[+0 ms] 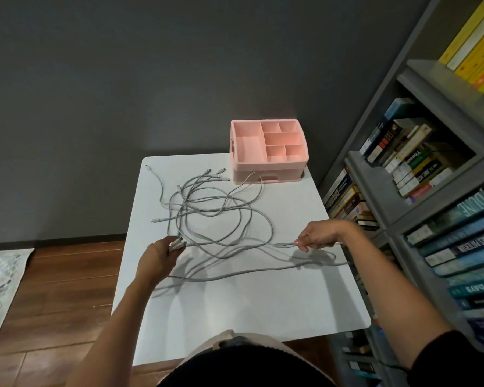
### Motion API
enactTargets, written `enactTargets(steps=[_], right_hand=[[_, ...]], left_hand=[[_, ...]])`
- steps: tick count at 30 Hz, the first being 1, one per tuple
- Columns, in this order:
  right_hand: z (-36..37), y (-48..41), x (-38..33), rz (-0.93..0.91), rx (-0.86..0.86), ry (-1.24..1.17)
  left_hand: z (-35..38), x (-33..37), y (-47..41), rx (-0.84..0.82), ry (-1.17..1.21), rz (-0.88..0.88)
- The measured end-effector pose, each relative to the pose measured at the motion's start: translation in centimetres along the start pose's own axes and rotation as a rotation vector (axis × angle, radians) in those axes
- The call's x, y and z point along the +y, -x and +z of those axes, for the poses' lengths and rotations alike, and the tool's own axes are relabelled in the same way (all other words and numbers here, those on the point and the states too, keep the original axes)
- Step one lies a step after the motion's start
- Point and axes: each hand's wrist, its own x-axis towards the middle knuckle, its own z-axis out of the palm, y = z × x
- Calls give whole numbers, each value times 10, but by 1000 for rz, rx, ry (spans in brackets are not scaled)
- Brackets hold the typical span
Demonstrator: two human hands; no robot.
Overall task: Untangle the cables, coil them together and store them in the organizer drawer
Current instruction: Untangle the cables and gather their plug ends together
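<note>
Several grey cables (pixel 221 216) lie tangled in loops across the middle of the white table (pixel 249 308). My left hand (pixel 158 256) grips a bunch of cable plug ends at the table's left side. My right hand (pixel 319 236) pinches one cable near its plug and holds it just above the table at the right. A cable runs taut between the two hands. The pink organizer (pixel 268 150) stands at the table's far right corner, with open compartments on top and its drawer front facing me, shut.
A grey bookshelf (pixel 419 191) full of books stands tight against the table's right edge. A dark wall lies behind the table. Wooden floor (pixel 67 289) and a patterned rug (pixel 0 289) are at the left.
</note>
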Motion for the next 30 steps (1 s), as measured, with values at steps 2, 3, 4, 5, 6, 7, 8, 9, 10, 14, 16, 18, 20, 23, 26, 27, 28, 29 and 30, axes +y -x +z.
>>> enactTargets(steps=[2,3,4,5,6,7,8,9,10,14,16,18,20,23,26,27,28,29,30], right_hand=[[-1,2,-9,5,6,50],[-2,3,-15,-8,3,69],[-1,3,-23,-29,-6,82],[0,3,-30,-57,-17,83],[1,3,-38,-91,-31,71],[3,2,-44,-127,-45,48],[3,2,-51,-163,-55,20],[3,4,-56,-198,-58,-9],[1,6,-61,-229,-58,-34],[-1,12,-67,-291,-93,-97],[-1,12,-59,-308,-146,-168],[-4,13,-51,-301,-157,-237],[-10,15,-47,-295,-152,-270],[-17,15,-44,-301,-133,-282],[-20,13,-37,-278,-109,-309],[-21,13,-36,-274,-106,-311],[-22,13,-35,-273,-102,-313],[-23,13,-34,-270,-96,-319],[-24,13,-32,-264,-86,-330]], left_hand=[[4,17,-2,31,31,4],[6,29,-3,9,58,36],[7,43,-3,-36,106,94],[9,57,-3,-98,160,172],[10,73,-1,-171,204,248],[12,89,1,-240,224,305],[15,103,3,-304,228,343],[19,114,4,-366,221,371],[23,123,6,-424,210,395],[27,129,5,-449,218,522],[20,125,-2,-409,177,571],[11,122,-8,-360,115,627],[5,122,-11,-343,116,641],[-3,113,-13,-325,138,624],[-11,97,-16,-299,160,605],[-11,94,-17,-297,153,605],[-12,93,-17,-298,143,602],[-12,91,-17,-290,136,596],[-14,88,-18,-276,135,586]])
